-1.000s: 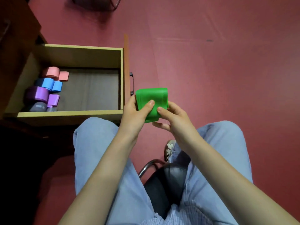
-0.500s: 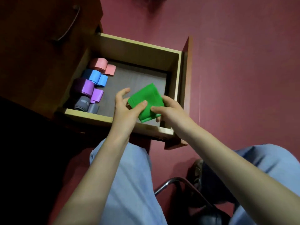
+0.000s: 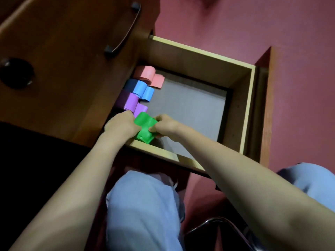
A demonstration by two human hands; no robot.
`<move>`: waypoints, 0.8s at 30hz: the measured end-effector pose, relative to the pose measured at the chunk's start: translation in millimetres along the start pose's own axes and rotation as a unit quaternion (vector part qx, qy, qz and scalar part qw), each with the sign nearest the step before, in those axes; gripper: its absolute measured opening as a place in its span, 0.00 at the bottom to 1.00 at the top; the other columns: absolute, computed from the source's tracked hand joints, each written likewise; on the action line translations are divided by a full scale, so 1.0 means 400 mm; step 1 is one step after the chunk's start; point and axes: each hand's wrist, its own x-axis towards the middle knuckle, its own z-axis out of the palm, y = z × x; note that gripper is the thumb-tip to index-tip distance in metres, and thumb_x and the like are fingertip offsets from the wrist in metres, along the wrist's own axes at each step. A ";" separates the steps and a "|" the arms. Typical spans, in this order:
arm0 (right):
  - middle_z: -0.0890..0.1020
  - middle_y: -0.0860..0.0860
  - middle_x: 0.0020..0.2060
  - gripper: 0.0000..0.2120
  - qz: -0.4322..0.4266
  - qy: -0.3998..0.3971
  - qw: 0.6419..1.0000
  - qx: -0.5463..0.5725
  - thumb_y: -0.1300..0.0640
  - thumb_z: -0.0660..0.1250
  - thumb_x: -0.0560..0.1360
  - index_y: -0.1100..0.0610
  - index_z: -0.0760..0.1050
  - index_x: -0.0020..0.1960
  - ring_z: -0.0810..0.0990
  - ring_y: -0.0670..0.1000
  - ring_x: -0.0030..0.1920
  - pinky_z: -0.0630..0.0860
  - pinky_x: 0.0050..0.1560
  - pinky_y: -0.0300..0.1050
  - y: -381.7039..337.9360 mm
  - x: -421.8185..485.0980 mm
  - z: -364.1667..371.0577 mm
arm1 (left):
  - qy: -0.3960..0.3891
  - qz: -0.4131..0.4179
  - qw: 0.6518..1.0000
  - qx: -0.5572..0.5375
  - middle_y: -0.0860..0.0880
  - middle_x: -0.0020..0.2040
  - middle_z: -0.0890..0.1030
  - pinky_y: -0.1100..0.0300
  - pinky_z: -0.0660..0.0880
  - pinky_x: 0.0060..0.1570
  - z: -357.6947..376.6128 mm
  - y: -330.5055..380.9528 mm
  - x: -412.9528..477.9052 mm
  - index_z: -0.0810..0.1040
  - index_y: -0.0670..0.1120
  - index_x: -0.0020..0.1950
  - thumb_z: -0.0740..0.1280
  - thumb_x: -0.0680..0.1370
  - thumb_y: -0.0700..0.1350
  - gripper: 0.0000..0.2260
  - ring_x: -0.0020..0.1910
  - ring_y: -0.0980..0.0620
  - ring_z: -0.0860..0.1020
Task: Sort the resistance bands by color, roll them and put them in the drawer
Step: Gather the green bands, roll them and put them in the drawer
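Observation:
A rolled green band [image 3: 145, 128] sits low inside the open wooden drawer [image 3: 203, 59], near its front left corner. My left hand [image 3: 121, 126] grips its left side and my right hand [image 3: 164, 125] pinches its right side. Along the drawer's left wall lie rolled bands in a row: pink [image 3: 149, 76], blue [image 3: 141, 88], then purple [image 3: 132, 103]. My left hand hides whatever lies beyond the purple rolls at the front.
The drawer's grey floor [image 3: 186, 109] is bare to the right of the rolls. A closed drawer front with a dark handle [image 3: 125, 29] is above left. My knees in blue jeans [image 3: 143, 205] and a chair's metal frame [image 3: 224, 223] are below, on a red floor.
Both hands have carried the green roll from above my lap down into the drawer, to its front left corner beside the purple rolls. The grey roll is now hidden.

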 end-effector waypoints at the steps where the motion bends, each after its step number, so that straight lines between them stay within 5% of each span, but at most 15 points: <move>1: 0.73 0.59 0.47 0.15 0.006 -0.006 1.000 -0.017 0.69 0.58 0.75 0.69 0.67 0.62 0.74 0.52 0.41 0.70 0.32 0.35 -0.004 0.019 0.012 | -0.017 -0.006 1.000 0.015 0.40 0.58 0.77 0.53 0.70 0.54 0.002 -0.010 0.010 0.72 0.40 0.56 0.66 0.73 0.44 0.14 0.58 0.40 0.74; 6: 0.72 0.59 0.47 0.15 0.045 -0.005 0.995 -0.090 0.68 0.57 0.75 0.70 0.67 0.62 0.73 0.55 0.46 0.72 0.34 0.41 0.002 0.081 0.037 | -0.048 0.000 0.994 0.103 0.39 0.59 0.75 0.54 0.70 0.53 0.022 -0.008 0.042 0.73 0.39 0.56 0.63 0.75 0.43 0.12 0.59 0.40 0.74; 10: 0.75 0.64 0.51 0.16 0.046 0.023 0.986 -0.160 0.67 0.58 0.74 0.70 0.68 0.61 0.77 0.59 0.51 0.76 0.49 0.50 0.022 0.112 0.028 | -0.005 0.014 0.970 0.243 0.42 0.63 0.74 0.54 0.71 0.53 0.032 0.028 0.040 0.71 0.42 0.62 0.60 0.76 0.41 0.14 0.61 0.43 0.74; 14: 0.74 0.61 0.44 0.15 0.047 0.003 0.979 -0.197 0.67 0.58 0.75 0.70 0.70 0.60 0.75 0.57 0.45 0.76 0.39 0.47 0.027 0.123 0.029 | 0.016 0.029 0.954 0.297 0.45 0.61 0.75 0.57 0.68 0.49 0.057 0.033 0.027 0.69 0.44 0.63 0.59 0.76 0.40 0.15 0.60 0.46 0.75; 17: 0.73 0.62 0.55 0.17 0.035 0.023 0.966 -0.256 0.64 0.57 0.76 0.66 0.66 0.64 0.74 0.58 0.57 0.74 0.50 0.48 0.028 0.122 0.038 | 0.042 0.046 0.957 0.283 0.44 0.61 0.75 0.57 0.67 0.47 0.058 0.045 0.016 0.71 0.43 0.61 0.59 0.77 0.39 0.13 0.59 0.45 0.75; 19: 0.62 0.63 0.66 0.19 0.020 0.025 0.963 -0.268 0.62 0.58 0.76 0.64 0.61 0.65 0.71 0.61 0.62 0.68 0.58 0.49 0.035 0.105 0.034 | 0.027 0.077 0.971 0.225 0.43 0.62 0.74 0.54 0.69 0.52 0.063 0.066 0.001 0.71 0.43 0.61 0.58 0.77 0.39 0.13 0.60 0.43 0.74; 22: 0.65 0.64 0.65 0.18 -0.009 0.038 0.970 -0.240 0.60 0.59 0.76 0.64 0.62 0.64 0.71 0.61 0.61 0.69 0.58 0.50 0.042 0.048 -0.012 | -0.009 0.130 0.987 0.093 0.41 0.61 0.72 0.52 0.69 0.55 0.072 0.101 -0.021 0.73 0.43 0.60 0.57 0.76 0.38 0.14 0.60 0.41 0.73; 24: 0.72 0.63 0.61 0.16 -0.012 0.018 0.981 -0.190 0.59 0.57 0.76 0.63 0.65 0.63 0.76 0.57 0.51 0.75 0.48 0.49 0.041 -0.026 -0.076 | -0.003 0.159 0.987 0.016 0.41 0.60 0.73 0.53 0.68 0.54 0.071 0.141 -0.043 0.75 0.44 0.58 0.58 0.76 0.38 0.13 0.59 0.41 0.73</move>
